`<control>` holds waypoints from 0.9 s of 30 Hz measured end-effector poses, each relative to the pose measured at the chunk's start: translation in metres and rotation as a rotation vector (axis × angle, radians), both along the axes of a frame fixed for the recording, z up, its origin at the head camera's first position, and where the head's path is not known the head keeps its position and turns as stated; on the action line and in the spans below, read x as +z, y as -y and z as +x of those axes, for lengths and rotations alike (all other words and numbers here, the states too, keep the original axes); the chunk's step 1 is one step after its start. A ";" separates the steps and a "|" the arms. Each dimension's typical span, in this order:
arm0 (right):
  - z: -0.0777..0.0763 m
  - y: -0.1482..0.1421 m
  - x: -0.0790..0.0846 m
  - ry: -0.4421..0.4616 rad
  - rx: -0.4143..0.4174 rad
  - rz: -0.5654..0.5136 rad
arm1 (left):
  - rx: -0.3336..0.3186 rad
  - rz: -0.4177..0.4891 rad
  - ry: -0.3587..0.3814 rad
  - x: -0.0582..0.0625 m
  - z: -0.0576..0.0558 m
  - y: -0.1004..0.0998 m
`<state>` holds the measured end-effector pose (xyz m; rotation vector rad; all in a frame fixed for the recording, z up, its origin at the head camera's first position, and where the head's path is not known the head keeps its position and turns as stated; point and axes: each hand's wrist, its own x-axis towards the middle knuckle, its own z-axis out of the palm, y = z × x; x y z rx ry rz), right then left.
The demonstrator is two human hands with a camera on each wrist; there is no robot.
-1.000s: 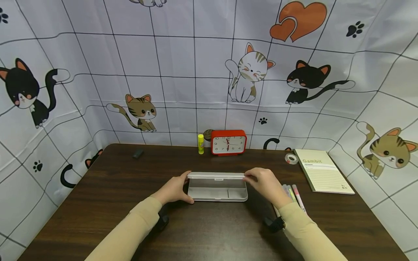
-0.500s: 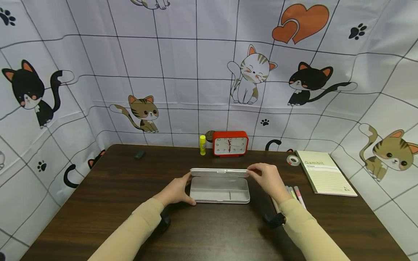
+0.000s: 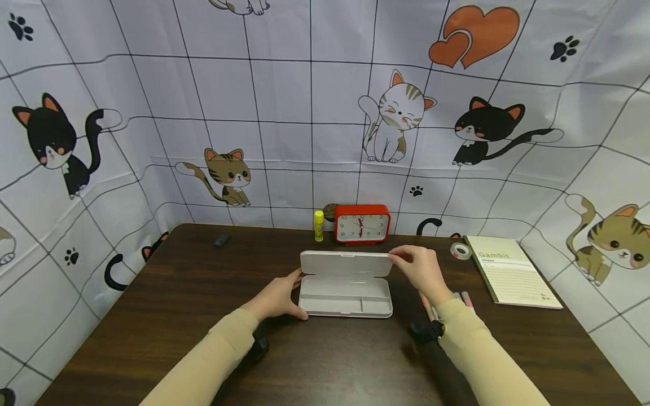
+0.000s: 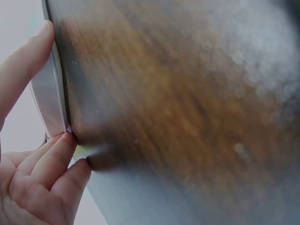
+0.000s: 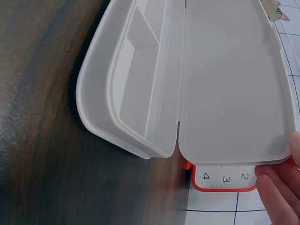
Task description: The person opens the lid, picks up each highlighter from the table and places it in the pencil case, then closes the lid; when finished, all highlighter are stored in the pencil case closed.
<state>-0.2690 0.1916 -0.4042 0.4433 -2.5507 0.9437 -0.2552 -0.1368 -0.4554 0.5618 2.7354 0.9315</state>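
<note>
A white plastic pencil case [image 3: 335, 286] lies on the dark wooden table, its hinged lid [image 3: 345, 264] raised at the back. Inside, dividers split the tray into compartments, and nothing lies in them. My left hand [image 3: 276, 297] holds the case's left end, thumb at the front corner and fingers toward the back. Up close in the left wrist view, its fingertips [image 4: 68, 138] meet the case's edge. At the lid's upper right corner, my right hand [image 3: 420, 272] pinches the rim. The right wrist view shows the lid's inner face [image 5: 234, 84] tipped well back from the tray.
Behind the case stand a red clock [image 3: 362, 224] and a yellow glue stick [image 3: 319, 225]. A tape roll [image 3: 460, 251] and a notepad [image 3: 513, 273] lie at right. Several pens [image 3: 425, 306] are partly hidden by my right forearm. A small dark block [image 3: 221, 241] lies back left.
The lid has swung up and back in my right hand, showing more of the tray and the lid's inner face. My left hand stays at the case's left end.
</note>
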 end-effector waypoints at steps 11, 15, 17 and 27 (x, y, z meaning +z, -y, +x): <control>-0.010 0.001 0.004 0.057 -0.006 -0.006 | 0.006 0.014 0.009 -0.001 -0.001 0.000; -0.013 0.001 0.004 0.078 -0.005 -0.011 | 0.011 -0.002 0.018 0.000 -0.001 0.000; -0.015 0.001 0.003 0.077 -0.005 -0.011 | 0.018 -0.009 0.023 0.001 -0.001 -0.001; -0.024 0.001 -0.002 0.066 -0.026 -0.011 | 0.013 -0.004 0.020 0.003 0.001 -0.001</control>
